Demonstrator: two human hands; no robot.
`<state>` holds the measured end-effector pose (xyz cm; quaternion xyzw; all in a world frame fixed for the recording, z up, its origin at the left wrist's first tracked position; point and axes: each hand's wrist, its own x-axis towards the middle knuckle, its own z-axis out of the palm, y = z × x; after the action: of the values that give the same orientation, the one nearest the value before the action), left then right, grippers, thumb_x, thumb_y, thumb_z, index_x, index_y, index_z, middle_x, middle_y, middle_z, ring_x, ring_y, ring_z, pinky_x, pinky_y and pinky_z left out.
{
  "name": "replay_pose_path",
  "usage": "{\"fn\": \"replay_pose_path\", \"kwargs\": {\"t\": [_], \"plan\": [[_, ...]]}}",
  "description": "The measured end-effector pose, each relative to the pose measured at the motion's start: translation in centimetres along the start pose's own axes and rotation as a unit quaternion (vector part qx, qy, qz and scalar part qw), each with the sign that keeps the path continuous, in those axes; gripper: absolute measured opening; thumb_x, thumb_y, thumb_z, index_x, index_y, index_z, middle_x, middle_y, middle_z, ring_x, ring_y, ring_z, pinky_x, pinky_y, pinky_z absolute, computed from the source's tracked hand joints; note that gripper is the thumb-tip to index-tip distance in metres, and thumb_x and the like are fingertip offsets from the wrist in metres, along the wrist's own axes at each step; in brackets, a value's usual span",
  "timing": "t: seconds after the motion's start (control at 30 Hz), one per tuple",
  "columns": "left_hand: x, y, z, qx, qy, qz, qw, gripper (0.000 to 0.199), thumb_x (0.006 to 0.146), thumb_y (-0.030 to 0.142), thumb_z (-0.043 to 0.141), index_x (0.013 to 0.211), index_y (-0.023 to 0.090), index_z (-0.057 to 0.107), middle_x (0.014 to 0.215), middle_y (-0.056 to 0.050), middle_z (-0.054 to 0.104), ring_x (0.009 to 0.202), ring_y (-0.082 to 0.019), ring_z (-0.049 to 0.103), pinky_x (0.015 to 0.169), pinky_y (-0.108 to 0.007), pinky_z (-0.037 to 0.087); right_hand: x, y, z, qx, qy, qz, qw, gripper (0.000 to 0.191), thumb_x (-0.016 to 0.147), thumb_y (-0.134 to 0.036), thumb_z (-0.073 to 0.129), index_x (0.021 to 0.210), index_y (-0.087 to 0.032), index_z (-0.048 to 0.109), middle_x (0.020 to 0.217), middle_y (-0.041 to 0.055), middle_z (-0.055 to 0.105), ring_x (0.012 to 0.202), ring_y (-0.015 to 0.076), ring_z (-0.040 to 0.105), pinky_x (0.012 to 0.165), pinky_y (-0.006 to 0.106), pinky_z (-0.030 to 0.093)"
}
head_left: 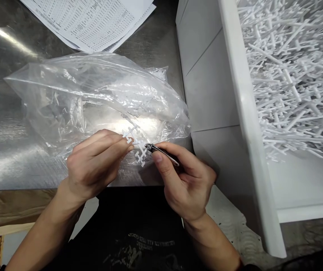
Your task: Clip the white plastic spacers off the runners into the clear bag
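Observation:
My left hand is closed, pinching a small white plastic sprue with short cross-shaped branches. Between the thumb and fingers of my right hand is a metal nail clipper. The clipper's jaws meet the sprue near its middle; whether they are closed on it I cannot tell. Both hands hover over the near edge of a metal table. Just beyond them lies a large clear plastic bag, crumpled and spread out.
At the right stands a white bin heaped with many white plastic sprues; its tall wall rises close beside my right hand. Printed sheets lie at the back of the metal table. Brown material is below the table edge at left.

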<state>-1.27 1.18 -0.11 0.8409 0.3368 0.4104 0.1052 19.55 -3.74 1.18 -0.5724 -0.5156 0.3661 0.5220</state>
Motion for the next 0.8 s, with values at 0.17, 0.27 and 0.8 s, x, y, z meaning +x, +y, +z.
{"fn": "replay_pose_path", "kwargs": {"t": [0.17,0.27,0.8], "plan": [[0.39,0.30,0.37,0.014,0.000,-0.031,0.999,0.020,0.102,0.003,0.075,0.115,0.019,0.074,0.096,-0.001,0.079,0.085,-0.015,0.074,0.081,-0.032,0.064,0.26,0.22,0.11,-0.005,0.012,-0.002,1.000,0.011,0.102,-0.018,0.081,0.106,-0.027,0.086,0.091,-0.0005,0.087,0.076,0.0195,0.080,0.071,0.036,0.067],[0.44,0.37,0.48,0.008,0.007,-0.043,0.999,0.022,0.100,0.002,0.076,0.115,0.017,0.074,0.094,-0.003,0.078,0.085,-0.016,0.073,0.081,-0.033,0.063,0.14,0.28,-0.01,0.007,0.020,0.005,1.000,0.013,0.099,-0.016,0.082,0.106,-0.026,0.085,0.081,-0.0022,0.082,0.066,0.0162,0.071,0.062,0.032,0.061],[0.23,0.50,0.78,0.043,0.019,-0.009,0.999,0.027,0.093,-0.008,0.078,0.104,0.015,0.070,0.090,-0.002,0.076,0.082,-0.015,0.069,0.079,-0.030,0.061,-0.46,0.68,-0.31,0.018,-0.044,-0.053,0.997,0.020,0.100,-0.020,0.084,0.119,-0.027,0.085,0.087,0.0018,0.082,0.075,0.0219,0.075,0.061,0.036,0.059]]}}
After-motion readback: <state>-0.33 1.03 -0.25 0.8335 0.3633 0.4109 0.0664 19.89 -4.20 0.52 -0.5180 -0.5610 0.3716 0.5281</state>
